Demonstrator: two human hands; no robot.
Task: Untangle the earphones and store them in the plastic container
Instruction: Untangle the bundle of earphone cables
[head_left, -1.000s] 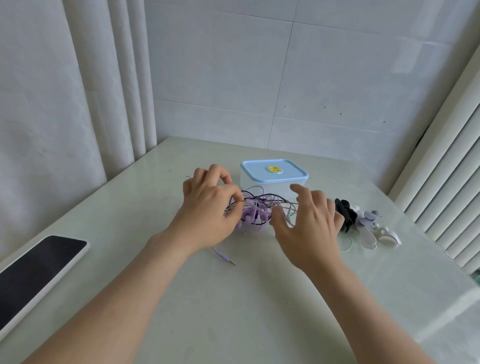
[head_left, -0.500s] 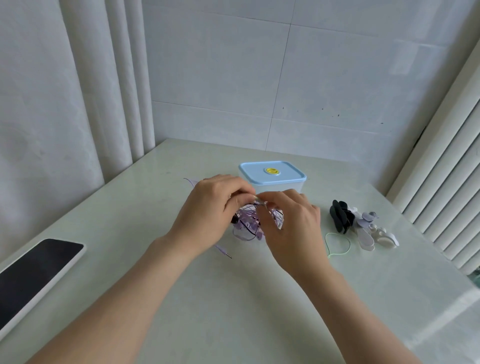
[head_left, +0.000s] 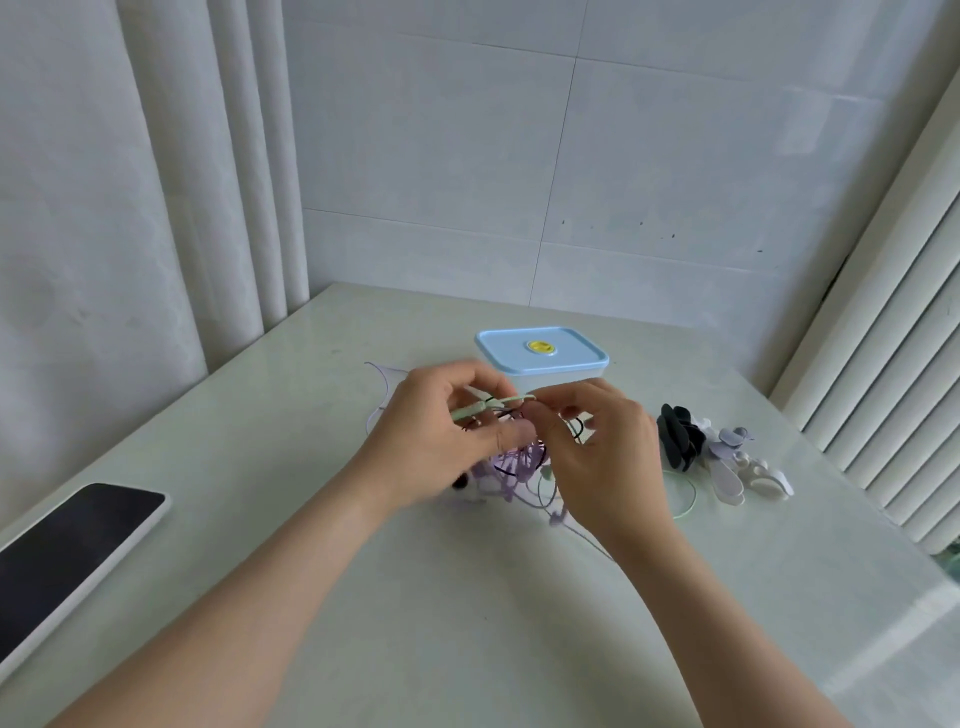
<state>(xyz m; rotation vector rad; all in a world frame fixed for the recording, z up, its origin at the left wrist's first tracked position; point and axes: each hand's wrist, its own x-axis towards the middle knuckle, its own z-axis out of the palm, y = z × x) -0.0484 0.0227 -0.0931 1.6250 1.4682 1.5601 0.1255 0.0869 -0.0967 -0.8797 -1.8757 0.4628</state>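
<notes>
Over the last sec the L hand (head_left: 436, 447) & R hand (head_left: 602, 462) had gone from pawing the earphones (head_left: 519, 461) to each grip pinching one green cord (head_left: 500, 402), at 6 o'clock of the lidded plastic container (head_left: 541, 358): untangling underway.

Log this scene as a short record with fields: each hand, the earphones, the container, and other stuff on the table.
Left hand: pinches a pale green earphone cable
Right hand: pinches the same cable's other end
Earphones: tangled purple, black and green cables bunched under both hands, not yet separated
Container: clear plastic box with light blue lid, lid on, behind the hands
Other: dark-screened phone in white case at left; small black and white pieces at right
</notes>
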